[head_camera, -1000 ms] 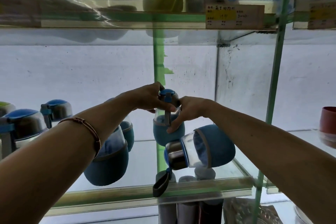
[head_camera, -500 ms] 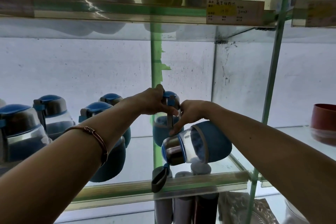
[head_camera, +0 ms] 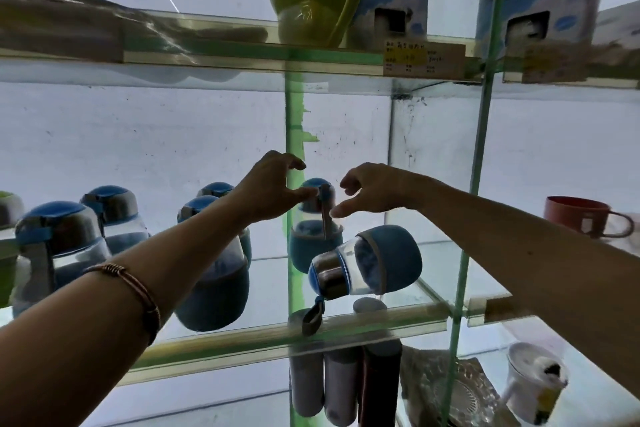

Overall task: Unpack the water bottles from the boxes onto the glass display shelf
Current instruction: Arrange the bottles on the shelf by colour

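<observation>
glass shelf (head_camera: 346,324), both hands spread open by upright bottle (head_camera: 313,236)
left hand (head_camera: 273,189), right hand (head_camera: 372,189) hold nothing; tipped bottle (head_camera: 367,262) could roll off if bumped

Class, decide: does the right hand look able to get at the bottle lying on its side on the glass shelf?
Probably yes: the right hand hangs open just above the tipped bottle, with nothing between them.

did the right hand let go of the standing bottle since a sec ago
Yes. The right hand has opened and pulled right, off the upright bottle by the green post; only one finger stays near the strap.
</observation>
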Tool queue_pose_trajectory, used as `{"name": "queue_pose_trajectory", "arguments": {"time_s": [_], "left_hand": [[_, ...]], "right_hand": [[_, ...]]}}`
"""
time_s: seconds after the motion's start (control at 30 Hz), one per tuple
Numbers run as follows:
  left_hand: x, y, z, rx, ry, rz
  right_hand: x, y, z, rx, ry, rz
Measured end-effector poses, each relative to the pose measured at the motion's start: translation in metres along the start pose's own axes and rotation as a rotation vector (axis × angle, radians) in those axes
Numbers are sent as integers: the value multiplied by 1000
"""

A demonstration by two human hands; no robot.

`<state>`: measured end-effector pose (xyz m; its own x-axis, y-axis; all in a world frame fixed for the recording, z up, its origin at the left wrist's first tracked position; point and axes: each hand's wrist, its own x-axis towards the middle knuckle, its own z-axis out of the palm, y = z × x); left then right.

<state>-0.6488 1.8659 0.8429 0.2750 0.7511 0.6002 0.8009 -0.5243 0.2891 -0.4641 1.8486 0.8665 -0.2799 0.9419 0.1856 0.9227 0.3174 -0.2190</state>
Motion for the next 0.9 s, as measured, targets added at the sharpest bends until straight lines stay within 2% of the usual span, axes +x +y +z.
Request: {"name": "queue_pose_trajectory", "arguments": {"time_s": [0.2, 0.47, 0.67, 0.9], "left_hand": [[-25, 15, -23, -65, 4, 109], [-61, 28, -13, -152, -40, 182], [-90, 31, 6, -220, -125, 132], [-98, 37, 22, -206, -137, 39]], "right_hand": [[-36, -19, -15, -36, 48, -3], [-76, -26, -12, -34, 53, 61], [-89, -17, -6, -48, 17, 52], [-92, -7, 3, -155, -58, -24]]}}
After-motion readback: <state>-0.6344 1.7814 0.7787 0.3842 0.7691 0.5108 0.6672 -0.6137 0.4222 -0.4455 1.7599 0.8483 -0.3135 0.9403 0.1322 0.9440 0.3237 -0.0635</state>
